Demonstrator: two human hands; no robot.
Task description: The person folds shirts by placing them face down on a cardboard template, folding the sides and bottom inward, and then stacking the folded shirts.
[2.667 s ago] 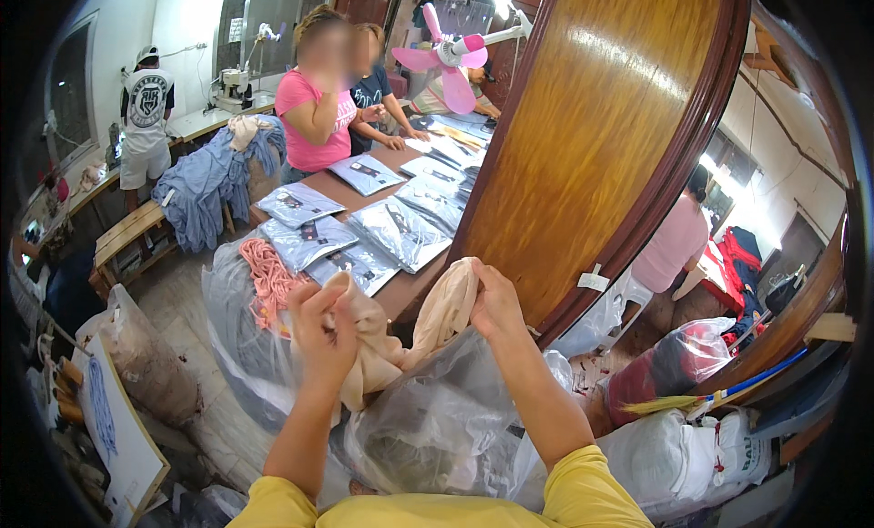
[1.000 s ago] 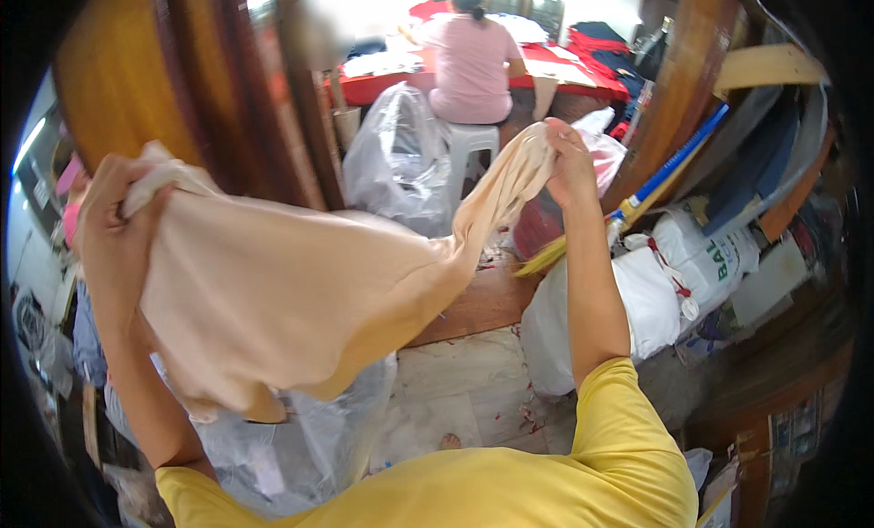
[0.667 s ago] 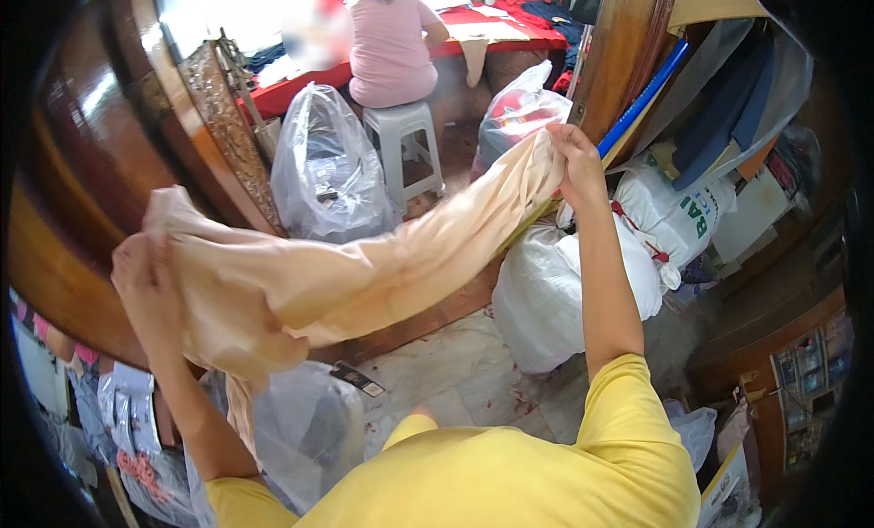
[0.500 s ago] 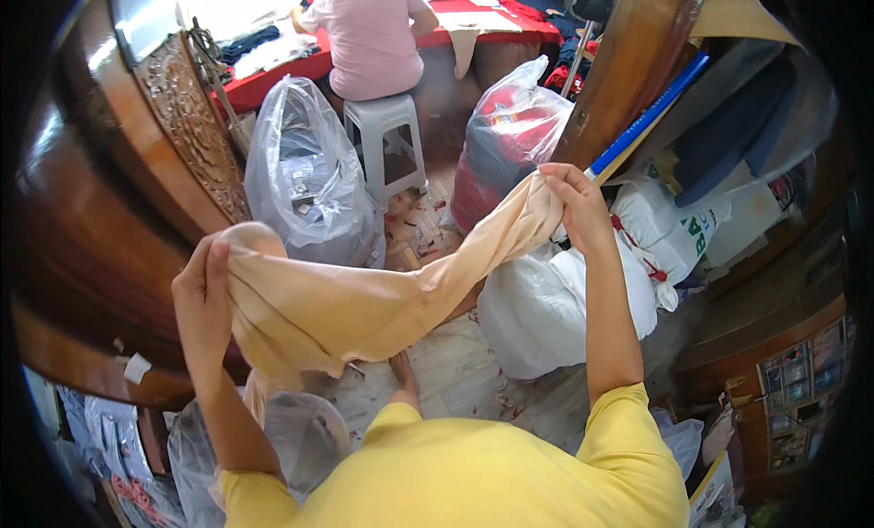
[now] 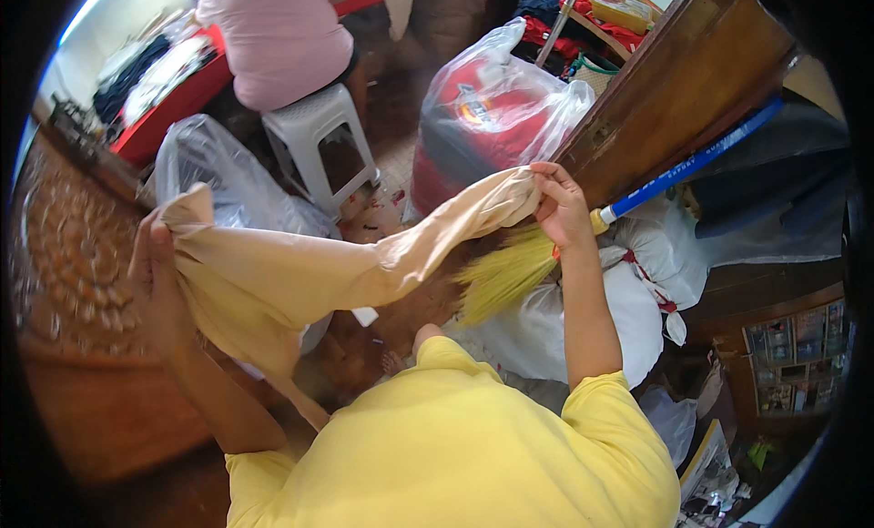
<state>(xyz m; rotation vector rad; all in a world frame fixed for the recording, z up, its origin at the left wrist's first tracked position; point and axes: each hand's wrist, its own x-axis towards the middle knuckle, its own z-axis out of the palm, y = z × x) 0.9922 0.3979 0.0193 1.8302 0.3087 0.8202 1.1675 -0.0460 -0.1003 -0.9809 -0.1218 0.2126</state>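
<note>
Beige cloth: the beige cloth (image 5: 291,264) hangs between your two hands, from 9 o'clock across to 2 o'clock, off the floor. Moments ago it was bunched close to you; now its length is spread out, with the middle slack.
Left grip: your left hand (image 5: 162,273), at 9 o'clock, holds the wide end, cloth gathered between thumb and fingers.
Right grip: your right hand (image 5: 560,205), at 2 o'clock, pinches the narrow, wrinkled end by its tip.
Hanging tail: a thin strip of the same cloth drops toward your yellow shirt (image 5: 455,437) at about 7 o'clock.
Your turn: you have swung away from the counter of packed clothes, which has left the view. The carved wood panel (image 5: 82,246) now fills 9 o'clock.
Doorway side: the white stool (image 5: 319,146) at between 10 and 11 o'clock looks nearer than before, with a person in pink (image 5: 278,45) seated on it, at the red-covered counter (image 5: 173,100).
Bags: a clear bag of red cloth (image 5: 482,118) stands just past 12 o'clock; white sacks (image 5: 601,319) lie at 4 o'clock.
Broom: the yellow bristles of the broom (image 5: 510,269) have come into plain sight, just below your right hand.
Meaning: in my judgement, the cloth is better spread for handling, but it rests on two end holds alone.
</note>
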